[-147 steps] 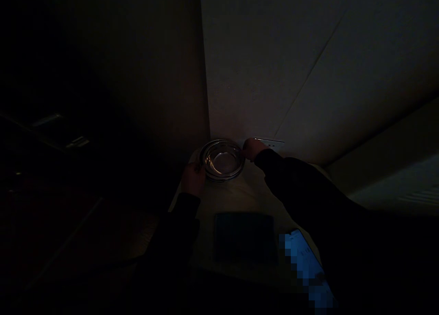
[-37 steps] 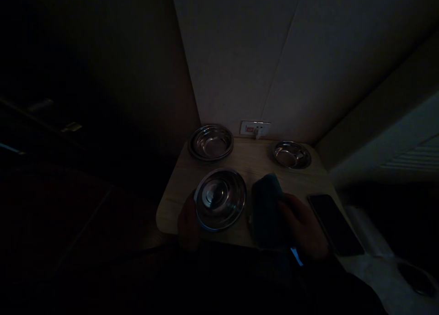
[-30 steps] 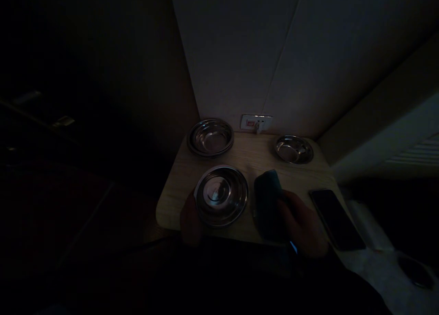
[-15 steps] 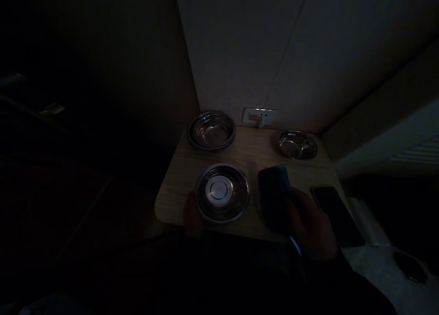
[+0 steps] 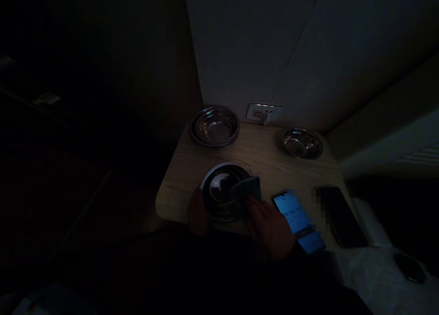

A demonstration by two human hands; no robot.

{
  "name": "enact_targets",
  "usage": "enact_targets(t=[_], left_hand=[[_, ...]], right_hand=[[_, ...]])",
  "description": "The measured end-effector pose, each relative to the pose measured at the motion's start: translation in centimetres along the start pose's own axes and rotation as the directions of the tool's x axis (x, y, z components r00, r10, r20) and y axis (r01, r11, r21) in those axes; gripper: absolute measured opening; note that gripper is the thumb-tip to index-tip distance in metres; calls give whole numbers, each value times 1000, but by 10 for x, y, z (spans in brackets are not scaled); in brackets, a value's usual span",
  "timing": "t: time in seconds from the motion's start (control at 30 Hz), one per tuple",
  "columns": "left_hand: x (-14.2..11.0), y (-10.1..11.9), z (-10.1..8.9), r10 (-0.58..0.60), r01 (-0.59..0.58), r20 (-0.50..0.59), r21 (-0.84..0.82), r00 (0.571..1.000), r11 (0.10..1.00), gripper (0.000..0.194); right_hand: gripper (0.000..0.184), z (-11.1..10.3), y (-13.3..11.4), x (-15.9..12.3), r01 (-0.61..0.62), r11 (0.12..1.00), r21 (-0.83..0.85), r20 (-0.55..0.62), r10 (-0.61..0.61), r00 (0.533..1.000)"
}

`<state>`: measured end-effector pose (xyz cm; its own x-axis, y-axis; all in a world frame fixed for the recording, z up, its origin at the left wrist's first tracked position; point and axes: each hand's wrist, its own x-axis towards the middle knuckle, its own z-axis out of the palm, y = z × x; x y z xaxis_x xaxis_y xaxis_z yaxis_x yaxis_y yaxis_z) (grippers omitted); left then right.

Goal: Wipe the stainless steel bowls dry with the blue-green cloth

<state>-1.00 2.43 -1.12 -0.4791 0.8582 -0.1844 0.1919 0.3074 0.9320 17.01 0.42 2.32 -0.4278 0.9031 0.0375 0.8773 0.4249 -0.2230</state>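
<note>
The room is very dark. A steel bowl sits near the front edge of a small wooden table. My left hand holds the bowl's left rim, fingers closed on it. My right hand grips a dark blue cloth and presses it into the right side of the bowl.
A stack of steel bowls stands at the back left and a single steel bowl at the back right. A lit phone and a dark phone lie at the right. A wall socket sits behind the table.
My right hand has carried the cloth leftward from the table into the bowl, uncovering a lit phone. My left hand stays on the bowl's rim.
</note>
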Motion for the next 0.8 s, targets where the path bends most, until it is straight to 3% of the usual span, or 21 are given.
enact_targets(t=[0.2,0.33,0.43,0.53,0.63,0.8], left_hand=[[-1,8,5,-47,46,-28,-30,999,998,34],[-2,7,9,-43,38,-61,-75,997,996,33],[-2,0,11,-31,19,-114,-104,993,994,34],[-3,-6,12,-33,18,-168,-91,985,996,37],[-2,-9,15,-22,4,-166,-108,986,994,39],[0,-15,21,-26,11,-179,-84,983,996,42]], right_hand=[[31,0,-1,11,13,992,-128,3,-13,1000],[17,-4,-4,27,82,980,-181,-48,-92,995],[23,1,-6,36,162,973,-164,-37,-170,985],[34,7,-6,36,203,972,-117,27,-202,979],[30,10,-10,33,180,983,-31,71,-178,981],[36,15,-31,37,148,962,231,133,-182,974]])
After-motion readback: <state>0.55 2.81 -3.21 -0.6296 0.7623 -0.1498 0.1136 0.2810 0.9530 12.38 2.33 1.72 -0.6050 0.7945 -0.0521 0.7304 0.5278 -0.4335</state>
